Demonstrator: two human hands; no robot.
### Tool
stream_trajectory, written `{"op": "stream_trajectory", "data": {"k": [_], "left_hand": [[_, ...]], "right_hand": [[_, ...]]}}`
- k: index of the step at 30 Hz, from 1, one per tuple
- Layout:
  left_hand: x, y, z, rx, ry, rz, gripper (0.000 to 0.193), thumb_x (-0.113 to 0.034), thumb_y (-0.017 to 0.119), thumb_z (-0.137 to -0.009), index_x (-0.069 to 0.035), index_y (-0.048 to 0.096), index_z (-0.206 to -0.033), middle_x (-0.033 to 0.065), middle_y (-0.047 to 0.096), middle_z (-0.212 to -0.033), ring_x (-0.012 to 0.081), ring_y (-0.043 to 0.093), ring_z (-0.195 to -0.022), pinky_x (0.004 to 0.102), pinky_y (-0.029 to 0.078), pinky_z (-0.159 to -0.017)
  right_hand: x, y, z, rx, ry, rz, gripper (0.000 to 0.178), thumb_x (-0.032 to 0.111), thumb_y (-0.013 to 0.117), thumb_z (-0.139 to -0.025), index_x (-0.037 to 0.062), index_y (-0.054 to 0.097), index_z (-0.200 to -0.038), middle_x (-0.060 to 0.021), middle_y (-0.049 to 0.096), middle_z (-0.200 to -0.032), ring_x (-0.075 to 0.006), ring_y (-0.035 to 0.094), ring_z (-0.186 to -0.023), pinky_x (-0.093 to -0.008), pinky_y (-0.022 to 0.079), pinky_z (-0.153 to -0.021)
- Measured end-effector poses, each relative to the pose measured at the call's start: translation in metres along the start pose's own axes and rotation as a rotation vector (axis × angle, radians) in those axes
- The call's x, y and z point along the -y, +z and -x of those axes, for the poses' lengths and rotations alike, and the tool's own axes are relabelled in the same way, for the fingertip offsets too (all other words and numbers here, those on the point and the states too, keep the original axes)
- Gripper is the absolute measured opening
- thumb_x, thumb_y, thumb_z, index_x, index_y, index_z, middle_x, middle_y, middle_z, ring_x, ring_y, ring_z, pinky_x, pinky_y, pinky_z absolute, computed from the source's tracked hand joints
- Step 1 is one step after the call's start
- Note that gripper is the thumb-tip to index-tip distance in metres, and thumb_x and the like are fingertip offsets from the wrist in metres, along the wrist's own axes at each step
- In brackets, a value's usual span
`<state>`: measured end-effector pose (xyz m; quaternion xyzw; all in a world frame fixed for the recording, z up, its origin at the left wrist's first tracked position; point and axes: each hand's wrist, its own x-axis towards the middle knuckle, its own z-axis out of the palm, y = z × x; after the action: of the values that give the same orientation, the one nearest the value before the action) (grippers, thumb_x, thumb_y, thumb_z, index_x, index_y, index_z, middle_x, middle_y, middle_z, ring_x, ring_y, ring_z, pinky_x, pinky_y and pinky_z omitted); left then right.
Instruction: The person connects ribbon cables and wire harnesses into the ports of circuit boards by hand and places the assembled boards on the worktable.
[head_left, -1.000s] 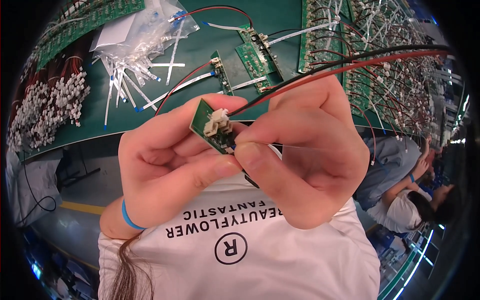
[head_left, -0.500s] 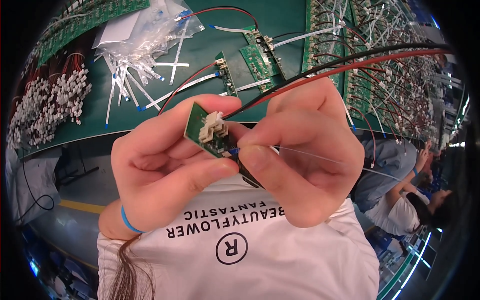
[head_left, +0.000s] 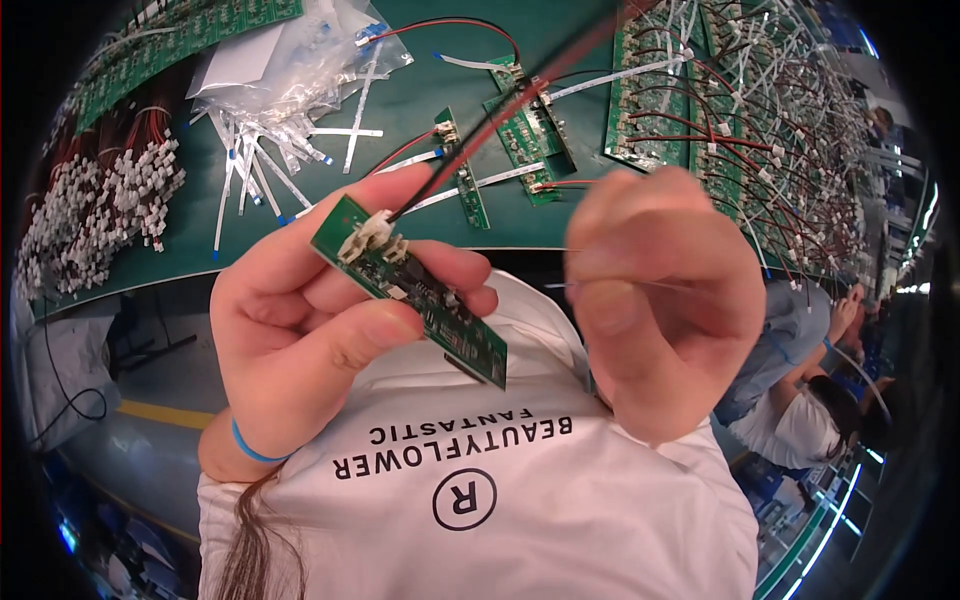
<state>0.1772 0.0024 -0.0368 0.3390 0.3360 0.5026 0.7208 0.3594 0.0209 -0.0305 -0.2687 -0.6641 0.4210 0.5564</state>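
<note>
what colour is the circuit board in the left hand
The circuit board is green, showing best in the head view.

On the flat bench [head_left: 430,90]
Bundled connector-tipped wires [head_left: 100,210] left of flat plastic ribbon cables [head_left: 356,133]; rows of rectangular circuit boards [head_left: 655,105] right.

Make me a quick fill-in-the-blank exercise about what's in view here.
1. The left hand holds a circuit board coloured ____.
2. Of the two wires running from that circuit board, one is black, the other ____.
3. The right hand is ____ the circuit board (touching or apart from).
4. The person's shirt is mostly ____.

Missing words: green; red; apart from; white.
</note>
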Motion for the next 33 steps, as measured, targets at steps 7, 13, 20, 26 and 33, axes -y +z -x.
{"op": "stream_trajectory", "data": {"k": [7, 13, 20, 26, 33], "left_hand": [[-0.006, 0.000, -0.003, 0.019, -0.109, 0.018, 0.065, -0.018, 0.066, -0.073, 0.010, 0.033, -0.122, 0.0199, 0.058, -0.098, 0.0217, 0.060, -0.083, 0.0319, 0.047, -0.078], [-0.008, -0.004, -0.001, 0.001, -0.031, -0.070, 0.065, -0.021, 0.064, -0.076, 0.010, 0.031, -0.123, 0.0219, 0.060, -0.092, 0.0259, 0.060, -0.083, 0.0323, 0.046, -0.077], [-0.012, 0.000, 0.001, 0.027, -0.079, -0.016, 0.065, -0.018, 0.065, -0.074, 0.010, 0.032, -0.123, 0.0225, 0.059, -0.095, 0.0265, 0.060, -0.085, 0.0345, 0.047, -0.078], [-0.014, 0.003, 0.001, -0.004, -0.157, 0.059, 0.067, -0.015, 0.069, -0.070, 0.011, 0.034, -0.121, 0.0208, 0.059, -0.097, 0.0258, 0.059, -0.087, 0.0346, 0.046, -0.079], [-0.017, 0.011, 0.001, -0.018, -0.190, 0.130, 0.069, -0.018, 0.072, -0.068, 0.012, 0.037, -0.119, 0.0207, 0.054, -0.107, 0.0208, 0.059, -0.088, 0.0313, 0.045, -0.081]], "right_hand": [[-0.002, 0.007, 0.001, -0.019, 0.214, -0.365, 0.014, -0.005, 0.055, -0.071, -0.0018, 0.049, -0.083, -0.0087, 0.053, -0.067, -0.0168, 0.054, -0.060, -0.0256, 0.039, -0.051], [-0.007, 0.005, -0.002, 0.046, 0.227, -0.440, 0.015, -0.004, 0.057, -0.069, -0.0010, 0.050, -0.081, -0.0113, 0.053, -0.072, -0.0174, 0.052, -0.061, -0.0248, 0.041, -0.053], [0.000, 0.003, -0.008, 0.080, 0.246, -0.348, 0.013, -0.005, 0.056, -0.064, -0.0012, 0.054, -0.077, -0.0118, 0.053, -0.074, -0.0168, 0.050, -0.060, -0.0243, 0.039, -0.054], [-0.007, -0.003, -0.009, 0.144, 0.155, -0.310, 0.016, -0.009, 0.056, -0.061, -0.0027, 0.059, -0.075, -0.0129, 0.053, -0.075, -0.0173, 0.049, -0.061, -0.0259, 0.037, -0.052], [0.008, -0.006, -0.014, 0.191, 0.367, -0.269, 0.016, 0.001, 0.053, -0.068, -0.0027, 0.064, -0.078, -0.0151, 0.054, -0.080, -0.0206, 0.048, -0.072, -0.0296, 0.035, -0.069]]}}
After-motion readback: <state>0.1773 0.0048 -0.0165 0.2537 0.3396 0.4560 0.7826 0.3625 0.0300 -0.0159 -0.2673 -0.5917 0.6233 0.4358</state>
